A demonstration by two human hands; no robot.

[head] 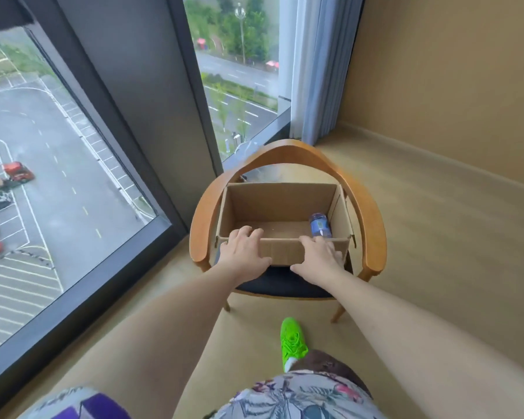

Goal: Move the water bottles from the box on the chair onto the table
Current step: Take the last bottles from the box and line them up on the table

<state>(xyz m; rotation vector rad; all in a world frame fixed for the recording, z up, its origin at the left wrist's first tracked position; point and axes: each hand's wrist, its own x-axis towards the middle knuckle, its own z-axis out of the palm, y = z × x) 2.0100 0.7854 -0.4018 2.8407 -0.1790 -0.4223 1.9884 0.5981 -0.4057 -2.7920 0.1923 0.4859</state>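
Head cam view, looking down at a cardboard box [280, 207] sitting on the dark seat of a wooden armchair [372, 213] that's parked by a big window [58, 176]. Both arms reach out to the box's near wall.

Left hand [244, 252] is draped over the near rim toward its left end, fingers hooked over the top edge and into the box, thumb down on the outside face, so it's gripping the cardboard wall. Right hand [318, 257] does pretty much the same toward the right end of that rim, fingers curled over the edge and thumb stretched along the bottom of the outside face, also grasping the box. A bare strip of cardboard shows between the 2 hands.

Only 1 water bottle [319, 225] is visible, blue label, lying in the box's right part, just past the right hand's fingertips and right up against the right wall. Can't tell if the fingers actually touch it. The stretch of box floor beyond the left hand shows only brown cardboard.

Below the hands: a neon green shoe [292, 340] on the tan floor [436, 267], nearer the camera than the chair, and floral print shorts [300, 397] at the bottom edge. Off past the right hand's far side, a pale curtain [318, 65] hangs in the corner by the beige wall [451, 71].
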